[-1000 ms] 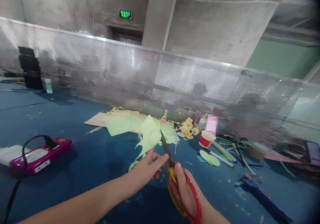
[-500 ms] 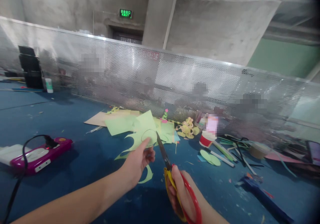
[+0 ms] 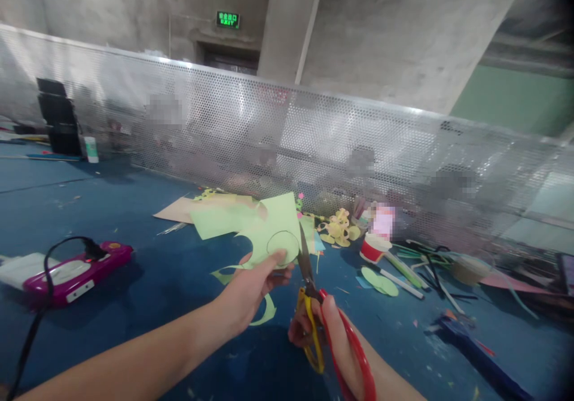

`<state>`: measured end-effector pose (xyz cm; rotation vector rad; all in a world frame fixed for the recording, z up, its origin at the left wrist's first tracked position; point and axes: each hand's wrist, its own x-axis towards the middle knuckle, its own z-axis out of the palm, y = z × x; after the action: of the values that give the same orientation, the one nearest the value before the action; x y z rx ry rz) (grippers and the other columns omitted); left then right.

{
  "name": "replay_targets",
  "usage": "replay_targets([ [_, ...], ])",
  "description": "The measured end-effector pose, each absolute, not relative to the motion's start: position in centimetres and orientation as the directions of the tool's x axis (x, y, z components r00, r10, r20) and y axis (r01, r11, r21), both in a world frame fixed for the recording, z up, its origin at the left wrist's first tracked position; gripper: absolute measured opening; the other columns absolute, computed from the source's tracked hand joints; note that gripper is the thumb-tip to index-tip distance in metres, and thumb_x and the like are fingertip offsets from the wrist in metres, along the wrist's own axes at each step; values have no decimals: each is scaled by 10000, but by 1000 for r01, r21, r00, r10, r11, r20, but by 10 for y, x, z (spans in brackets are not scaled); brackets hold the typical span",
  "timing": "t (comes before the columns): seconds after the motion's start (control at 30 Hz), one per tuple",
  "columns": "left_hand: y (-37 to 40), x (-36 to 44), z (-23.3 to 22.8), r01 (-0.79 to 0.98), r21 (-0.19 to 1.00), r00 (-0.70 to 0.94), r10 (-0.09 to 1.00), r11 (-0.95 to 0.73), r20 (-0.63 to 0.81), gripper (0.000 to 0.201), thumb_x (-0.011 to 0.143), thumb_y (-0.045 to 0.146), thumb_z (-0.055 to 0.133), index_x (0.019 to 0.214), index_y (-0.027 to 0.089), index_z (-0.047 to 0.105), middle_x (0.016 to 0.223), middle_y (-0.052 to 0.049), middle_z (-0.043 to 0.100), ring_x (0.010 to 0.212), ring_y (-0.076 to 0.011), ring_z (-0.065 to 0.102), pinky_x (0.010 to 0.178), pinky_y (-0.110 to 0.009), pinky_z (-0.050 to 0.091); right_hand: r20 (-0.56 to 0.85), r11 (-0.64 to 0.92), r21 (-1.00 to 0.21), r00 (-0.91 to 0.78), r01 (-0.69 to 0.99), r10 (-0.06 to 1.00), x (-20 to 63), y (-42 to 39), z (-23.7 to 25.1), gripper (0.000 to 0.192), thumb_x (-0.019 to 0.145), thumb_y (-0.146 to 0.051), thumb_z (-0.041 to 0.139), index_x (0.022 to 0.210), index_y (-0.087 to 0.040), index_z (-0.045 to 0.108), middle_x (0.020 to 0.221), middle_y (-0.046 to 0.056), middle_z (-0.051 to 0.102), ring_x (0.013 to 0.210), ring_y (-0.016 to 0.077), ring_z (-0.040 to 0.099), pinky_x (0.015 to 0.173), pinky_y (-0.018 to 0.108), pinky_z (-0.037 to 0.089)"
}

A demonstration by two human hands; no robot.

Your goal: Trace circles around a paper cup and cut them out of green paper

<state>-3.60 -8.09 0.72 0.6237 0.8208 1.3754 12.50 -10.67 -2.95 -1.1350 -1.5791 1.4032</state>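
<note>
My left hand (image 3: 255, 290) pinches a light green paper sheet (image 3: 273, 225) that has a circle drawn on it, held above the blue table (image 3: 147, 269). A curled green offcut (image 3: 265, 314) hangs below the hand. My right hand (image 3: 332, 347) grips scissors (image 3: 316, 305) with one red and one yellow handle. The dark blades point up and away and meet the right edge of the sheet beside the drawn circle.
More green and tan paper sheets (image 3: 210, 216) lie behind. A magenta device (image 3: 76, 269) with a black cable sits at left. Yellow cut-outs (image 3: 336, 230), a red-and-white cup (image 3: 372, 247), green paper discs (image 3: 379, 281), pens and scraps crowd the right. A perforated metal screen (image 3: 314, 144) runs along the table's back.
My left hand has turned the green sheet so the drawn circle sits further right. The scissors have shifted right and closer to upright, and their handles have spread.
</note>
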Motion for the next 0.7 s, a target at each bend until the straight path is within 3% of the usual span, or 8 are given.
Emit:
replay_targets([
  [0.23,-83,-35,3,-546,835,52,997,75,-56,301,746,268,775,961,98,648,814,-109,736,730,-190,684,692,-290,554,-3,39,-993,-354,113,935,129,-109,-29,703,788,-855,236,677,-199,464,719,83,629,729,202,620,698,321,497],
  [0.5,-84,-34,0,-547,834,17,996,78,-83,348,728,276,798,982,118,620,862,-115,745,764,-194,691,728,-299,563,8,55,-991,-354,122,935,128,-110,-29,722,785,-861,186,668,-202,456,705,77,620,713,196,609,699,319,496],
  [0.7,-85,-33,-1,-535,840,13,994,96,-105,437,697,294,826,1036,123,611,879,-114,747,725,-182,687,756,-309,555,25,68,-991,-342,116,939,127,-111,-27,680,808,-834,249,669,-200,456,696,76,631,678,185,599,681,312,490],
])
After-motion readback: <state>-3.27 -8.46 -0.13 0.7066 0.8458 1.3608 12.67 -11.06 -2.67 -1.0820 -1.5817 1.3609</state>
